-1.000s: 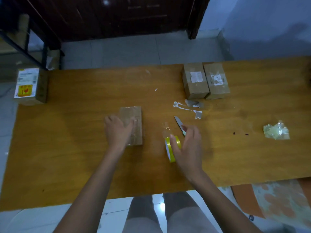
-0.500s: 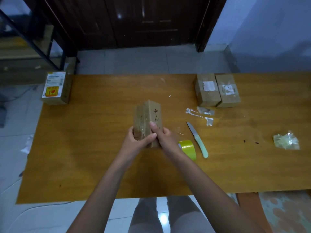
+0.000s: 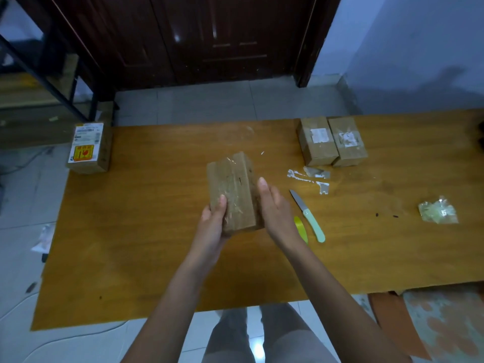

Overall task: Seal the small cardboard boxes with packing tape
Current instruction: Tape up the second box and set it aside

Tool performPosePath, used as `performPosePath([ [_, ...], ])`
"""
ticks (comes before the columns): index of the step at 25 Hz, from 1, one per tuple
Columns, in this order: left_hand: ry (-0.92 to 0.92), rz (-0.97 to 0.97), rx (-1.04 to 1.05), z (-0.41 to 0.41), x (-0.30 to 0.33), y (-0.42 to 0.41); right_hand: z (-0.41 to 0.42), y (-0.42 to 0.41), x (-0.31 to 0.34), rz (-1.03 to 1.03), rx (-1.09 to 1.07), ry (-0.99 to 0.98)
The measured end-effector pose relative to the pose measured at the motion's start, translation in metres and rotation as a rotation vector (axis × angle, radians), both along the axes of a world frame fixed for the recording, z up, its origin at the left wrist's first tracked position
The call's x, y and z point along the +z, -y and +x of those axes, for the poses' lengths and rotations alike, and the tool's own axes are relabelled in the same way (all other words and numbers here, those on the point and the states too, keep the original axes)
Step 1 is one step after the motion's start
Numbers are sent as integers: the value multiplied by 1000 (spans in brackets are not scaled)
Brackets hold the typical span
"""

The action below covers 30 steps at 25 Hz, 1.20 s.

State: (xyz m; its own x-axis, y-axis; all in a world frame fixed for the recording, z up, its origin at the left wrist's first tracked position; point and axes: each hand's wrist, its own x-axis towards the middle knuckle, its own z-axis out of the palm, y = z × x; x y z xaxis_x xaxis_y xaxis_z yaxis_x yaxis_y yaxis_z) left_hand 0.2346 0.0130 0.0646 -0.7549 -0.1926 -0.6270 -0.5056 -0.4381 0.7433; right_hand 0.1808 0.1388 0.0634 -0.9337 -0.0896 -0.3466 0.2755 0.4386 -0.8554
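L hand (image 3: 213, 224) grips box (image 3: 231, 191) | R hand (image 3: 275, 210) touches its side

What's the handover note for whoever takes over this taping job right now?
Left hand: grips the near left end of the small cardboard box, thumb on its top face.
Right hand: against the box's right side, fingers fairly straight.
The box is lifted off the table and tilted; clear tape already runs along its top.
Yellow tape roll and green-handled knife lie just right of the right hand.
Two taped boxes sit side by side at the far edge; a labelled box sits at the far left corner.
Left: whether the held box needs more tape can't be told; check its other faces.
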Motion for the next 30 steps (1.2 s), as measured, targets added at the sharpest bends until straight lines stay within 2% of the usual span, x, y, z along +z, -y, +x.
performPosePath([
  [2,-49,-273,-6,-2,7,-8,2,2,8,14,83,-29],
  [4,-114,-485,-2,-4,12,-15,7,10,6,82,163,-161],
  [6,-146,-652,-4,-3,14,-13,9,17,-4,120,149,-235],
  [8,-143,-735,-45,-3,13,-11,10,16,-9,138,97,-265],
  [12,3,-578,-43,-15,11,1,17,10,-3,6,89,-193],
  [15,9,-642,-101,-21,9,5,12,9,7,-52,124,-32],
  [18,-47,-660,-131,-23,6,-1,0,13,16,90,5,-28],
  [21,-74,-707,-107,-25,-1,-8,-9,16,10,285,23,-177],
  [24,-50,-730,-120,-29,-12,-12,-10,12,-4,347,25,-274],
  [27,-22,-630,-149,-29,-30,-11,-16,-9,-14,233,45,-147],
  [30,102,-613,-146,-24,-57,0,-20,-59,-23,299,-4,-99],
])
